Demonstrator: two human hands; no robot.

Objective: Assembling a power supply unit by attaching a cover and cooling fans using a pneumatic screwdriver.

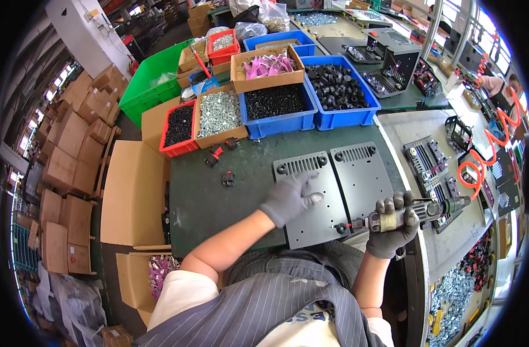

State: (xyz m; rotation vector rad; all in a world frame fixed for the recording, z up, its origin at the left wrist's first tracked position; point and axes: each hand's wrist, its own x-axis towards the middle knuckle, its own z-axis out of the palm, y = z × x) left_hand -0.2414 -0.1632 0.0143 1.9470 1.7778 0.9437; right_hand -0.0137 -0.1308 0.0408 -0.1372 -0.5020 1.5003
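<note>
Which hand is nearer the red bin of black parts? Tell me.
Left. The left hand lies flat on the left panel, right of and below the red bin. The right hand grips the driver further right, past both panels.

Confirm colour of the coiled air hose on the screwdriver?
Orange: the coiled hose runs from the pneumatic screwdriver in the right hand. Head view shows it clearly.

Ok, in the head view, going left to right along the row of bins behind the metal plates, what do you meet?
Red bin of black parts → cardboard box of silver screws → blue bin of small black parts → blue bin of larger black parts.
</note>
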